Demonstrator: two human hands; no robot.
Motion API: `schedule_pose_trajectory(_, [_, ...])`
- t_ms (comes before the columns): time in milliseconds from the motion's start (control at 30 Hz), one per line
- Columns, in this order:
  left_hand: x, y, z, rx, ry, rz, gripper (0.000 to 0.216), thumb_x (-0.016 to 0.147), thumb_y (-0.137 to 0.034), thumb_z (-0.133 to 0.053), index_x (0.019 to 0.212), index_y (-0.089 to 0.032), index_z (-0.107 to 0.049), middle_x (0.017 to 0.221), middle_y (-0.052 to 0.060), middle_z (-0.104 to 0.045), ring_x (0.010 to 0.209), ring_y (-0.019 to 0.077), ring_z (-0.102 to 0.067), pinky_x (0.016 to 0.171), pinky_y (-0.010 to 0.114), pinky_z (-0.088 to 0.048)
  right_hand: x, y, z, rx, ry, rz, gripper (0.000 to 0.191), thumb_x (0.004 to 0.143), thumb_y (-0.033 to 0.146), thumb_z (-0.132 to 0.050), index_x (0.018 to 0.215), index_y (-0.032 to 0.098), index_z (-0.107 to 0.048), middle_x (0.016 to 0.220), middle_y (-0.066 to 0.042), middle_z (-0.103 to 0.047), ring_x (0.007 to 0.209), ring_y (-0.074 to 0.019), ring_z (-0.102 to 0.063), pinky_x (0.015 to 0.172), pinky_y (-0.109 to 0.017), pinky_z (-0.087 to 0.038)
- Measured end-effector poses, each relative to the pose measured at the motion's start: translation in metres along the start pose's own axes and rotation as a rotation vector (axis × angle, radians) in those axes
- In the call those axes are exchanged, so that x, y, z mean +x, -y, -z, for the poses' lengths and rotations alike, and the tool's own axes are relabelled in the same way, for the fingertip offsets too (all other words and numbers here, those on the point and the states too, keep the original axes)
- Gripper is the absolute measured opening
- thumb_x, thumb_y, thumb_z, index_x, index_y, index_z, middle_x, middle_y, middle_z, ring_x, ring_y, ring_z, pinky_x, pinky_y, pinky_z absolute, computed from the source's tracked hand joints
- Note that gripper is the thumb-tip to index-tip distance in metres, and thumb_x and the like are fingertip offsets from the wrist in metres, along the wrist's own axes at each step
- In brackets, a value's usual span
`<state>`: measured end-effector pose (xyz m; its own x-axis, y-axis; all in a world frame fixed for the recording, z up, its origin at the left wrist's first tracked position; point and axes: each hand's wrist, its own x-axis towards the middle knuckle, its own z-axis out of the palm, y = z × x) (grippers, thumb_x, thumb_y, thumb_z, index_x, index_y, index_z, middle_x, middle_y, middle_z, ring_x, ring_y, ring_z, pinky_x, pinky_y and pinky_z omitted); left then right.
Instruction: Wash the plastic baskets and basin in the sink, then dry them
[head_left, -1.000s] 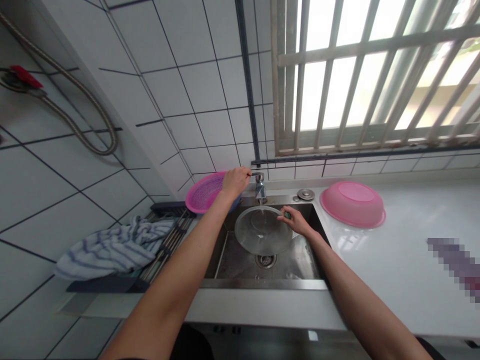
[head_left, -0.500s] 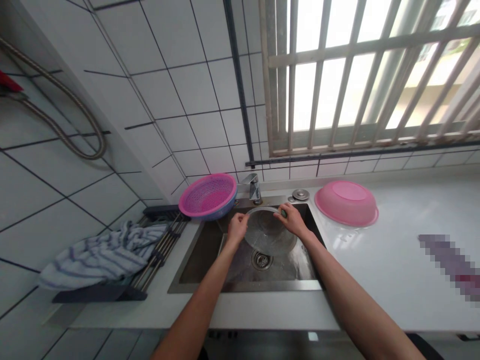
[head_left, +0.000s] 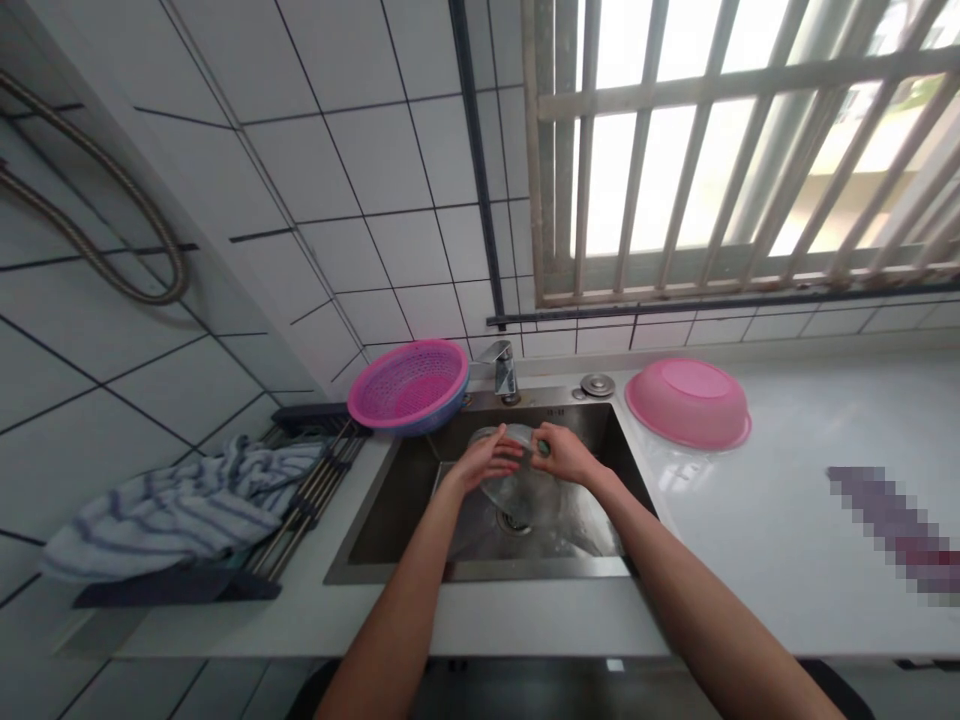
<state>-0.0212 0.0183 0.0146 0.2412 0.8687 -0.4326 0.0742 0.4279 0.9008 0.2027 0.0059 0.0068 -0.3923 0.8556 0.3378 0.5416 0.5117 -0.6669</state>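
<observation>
Over the steel sink [head_left: 390, 500] both my hands hold a clear glass bowl [head_left: 517, 485], tilted on edge above the drain [head_left: 517, 520]. My left hand [head_left: 487, 460] lies on the bowl's left rim with its fingers stretched along the glass. My right hand [head_left: 564, 455] grips the right rim, fingers closed round it together with a small dark green thing I cannot name. The tap [head_left: 502, 368] stands just behind the bowl; whether water runs is unclear.
A purple colander [head_left: 409, 385] sits at the sink's back left corner. A pink basin [head_left: 688, 402] lies upside down on the white counter [head_left: 787, 540] to the right. A striped towel [head_left: 187, 505] lies on a drying rack at the left. Tiled wall and barred window behind.
My left hand left the tap handle and came down to the bowl's left rim. The bowl has tipped from lying flat under the tap to standing on edge, lower in the sink.
</observation>
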Motion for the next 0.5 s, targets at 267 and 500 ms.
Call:
schedule_pose_trajectory(267, [0.007, 0.004, 0.048, 0.677, -0.558, -0.596, 0.042, 0.075, -0.057, -0.078, 0.088, -0.019, -0.065, 0.082, 0.002, -0.066, 0.08, 0.0188, -0.061, 0.078, 0.03, -0.049, -0.003, -0.038, 0.03, 0.28, -0.231, -0.242, 0.018, 0.073, 0.028, -0.06, 0.066, 0.021, -0.045, 0.065, 0.005, -0.046, 0.064, -0.0126, -0.042, 0.063, -0.023, -0.03])
schedule_pose_trajectory(500, [0.014, 0.024, 0.049, 0.207, -0.133, -0.301, 0.065, 0.075, -0.024, -0.077, 0.137, -0.015, -0.06, 0.122, 0.013, -0.072, 0.101, 0.0264, -0.069, 0.089, 0.04, -0.057, -0.008, -0.052, 0.031, 0.452, -0.215, -0.337, 0.021, 0.082, 0.04, -0.059, 0.076, 0.021, -0.049, 0.074, 0.002, -0.052, 0.067, -0.0147, -0.046, 0.063, -0.024, -0.035])
